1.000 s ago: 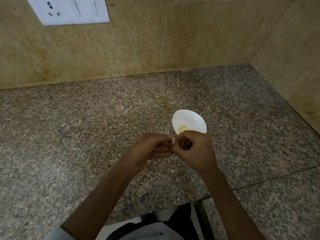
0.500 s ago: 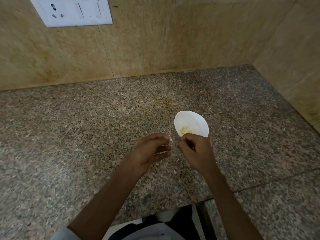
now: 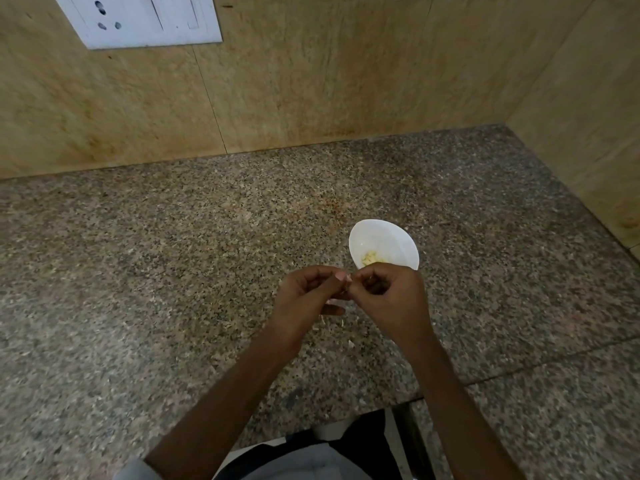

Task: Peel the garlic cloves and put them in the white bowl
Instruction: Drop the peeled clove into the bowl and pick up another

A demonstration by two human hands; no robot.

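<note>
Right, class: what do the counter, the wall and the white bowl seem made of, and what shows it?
Counter: probably granite, speckled grain, dull sheen. Wall: tan stone or tile slabs, veined, thin joints. White bowl: glazed ceramic or plastic, cannot tell; smooth, plain white.

The left hand (image 3: 304, 299) and right hand (image 3: 391, 303) are bare, as are the forearms (image 3: 225, 403). A pale grey sleeve (image 3: 133, 471) ends near the left elbow (only its hem shows). Below, the clothing (image 3: 304, 462) is light grey with black panels.
</note>
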